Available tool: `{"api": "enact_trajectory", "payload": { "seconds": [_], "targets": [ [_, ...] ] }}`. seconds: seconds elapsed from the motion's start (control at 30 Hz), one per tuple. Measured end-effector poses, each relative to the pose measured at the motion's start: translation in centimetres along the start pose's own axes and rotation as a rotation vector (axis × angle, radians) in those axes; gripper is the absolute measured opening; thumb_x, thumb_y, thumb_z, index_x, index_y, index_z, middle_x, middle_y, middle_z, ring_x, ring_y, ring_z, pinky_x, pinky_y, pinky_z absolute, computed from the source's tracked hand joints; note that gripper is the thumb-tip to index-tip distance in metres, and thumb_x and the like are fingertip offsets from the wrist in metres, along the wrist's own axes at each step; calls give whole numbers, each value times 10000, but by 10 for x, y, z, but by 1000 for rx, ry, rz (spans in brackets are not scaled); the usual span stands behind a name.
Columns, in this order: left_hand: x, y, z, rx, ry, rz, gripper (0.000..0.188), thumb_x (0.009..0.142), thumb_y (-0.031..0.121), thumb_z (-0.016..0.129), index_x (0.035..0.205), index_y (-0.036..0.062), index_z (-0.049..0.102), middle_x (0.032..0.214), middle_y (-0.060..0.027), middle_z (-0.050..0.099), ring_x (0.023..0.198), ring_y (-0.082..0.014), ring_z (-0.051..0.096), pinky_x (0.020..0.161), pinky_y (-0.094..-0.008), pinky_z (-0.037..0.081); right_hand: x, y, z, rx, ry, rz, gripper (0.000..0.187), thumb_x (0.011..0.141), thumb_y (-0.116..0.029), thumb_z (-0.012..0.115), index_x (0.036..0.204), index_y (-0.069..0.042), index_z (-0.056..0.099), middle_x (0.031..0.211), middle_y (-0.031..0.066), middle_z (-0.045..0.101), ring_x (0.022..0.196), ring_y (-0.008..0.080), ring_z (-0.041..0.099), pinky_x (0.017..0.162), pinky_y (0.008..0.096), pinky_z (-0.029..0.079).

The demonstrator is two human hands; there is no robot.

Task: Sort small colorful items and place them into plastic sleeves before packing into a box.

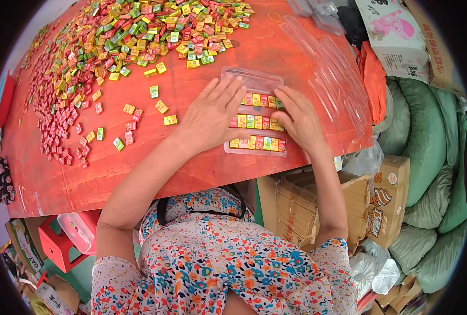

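Note:
In front of me on the red table lies a clear plastic tray (pixel 255 153). Three rows of small coloured boxes (pixel 258 122) fill part of it, in red, yellow and green. The tray's far section (pixel 257 80) shows no boxes. My left hand (pixel 211 110) lies flat over the tray's left side, fingers stretched out and thumb near the nearest row. At the right ends of the rows rests my right hand (pixel 303 119), its fingers slightly bent and its thumb apart. Neither hand visibly holds anything. Both cover the row ends in part.
A big heap of similar boxes (pixel 139 31) spreads over the far left, with loose ones (pixel 161 107) beside my left forearm. Stacked clear trays (pixel 333 79) lie at the right. Cardboard boxes (pixel 388 202) and green sacks (pixel 422 142) crowd the right side; a red stool (pixel 60 247) stands lower left.

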State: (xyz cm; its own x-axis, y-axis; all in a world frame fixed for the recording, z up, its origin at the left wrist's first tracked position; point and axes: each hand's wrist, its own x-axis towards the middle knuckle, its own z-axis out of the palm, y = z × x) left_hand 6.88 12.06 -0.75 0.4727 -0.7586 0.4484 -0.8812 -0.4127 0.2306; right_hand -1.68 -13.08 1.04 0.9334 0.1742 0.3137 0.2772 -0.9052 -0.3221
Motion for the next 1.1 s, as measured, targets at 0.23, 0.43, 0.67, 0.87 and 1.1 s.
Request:
{"api": "enact_trajectory", "payload": {
  "seconds": [0.23,0.43,0.67,0.87,1.1],
  "targets": [
    [-7,2,1,53,-202,-8,1011,825,697,568,1446,-81,389,1541,-221,359,1469,-318,292,1229,-445,182,-16,-6,11,-151,-255,6,730,976,-516,477,1515,-42,345,1584,138,329,1474,297,290,1212,487,195],
    [-6,3,10,-3,-245,-32,994,857,648,574,1479,-83,313,1575,-222,298,1472,-343,283,1217,-465,207,-16,-6,7,-145,-308,47,759,986,-543,448,1537,-42,304,1614,131,274,1505,285,223,1223,492,147],
    [-13,7,2,-48,-190,-116,978,868,656,558,1504,-42,301,1599,-227,245,1496,-352,220,1217,-485,186,-12,-8,7,-173,-355,53,768,981,-526,480,1541,-35,291,1615,155,265,1505,292,229,1221,497,142],
    [-66,9,-47,43,6,-281,879,878,511,654,1503,-9,322,1581,-219,295,1487,-363,243,1205,-510,202,21,-74,5,-18,-194,-45,651,950,-312,608,1493,-29,387,1560,180,363,1439,338,356,1192,503,248],
    [-140,-63,-77,379,2,-467,943,851,657,581,1485,-6,367,1552,-191,361,1472,-350,277,1197,-532,187,78,-146,96,69,-162,-280,646,957,-363,598,1476,-35,396,1550,188,361,1429,344,364,1179,524,256]
  ]
}}
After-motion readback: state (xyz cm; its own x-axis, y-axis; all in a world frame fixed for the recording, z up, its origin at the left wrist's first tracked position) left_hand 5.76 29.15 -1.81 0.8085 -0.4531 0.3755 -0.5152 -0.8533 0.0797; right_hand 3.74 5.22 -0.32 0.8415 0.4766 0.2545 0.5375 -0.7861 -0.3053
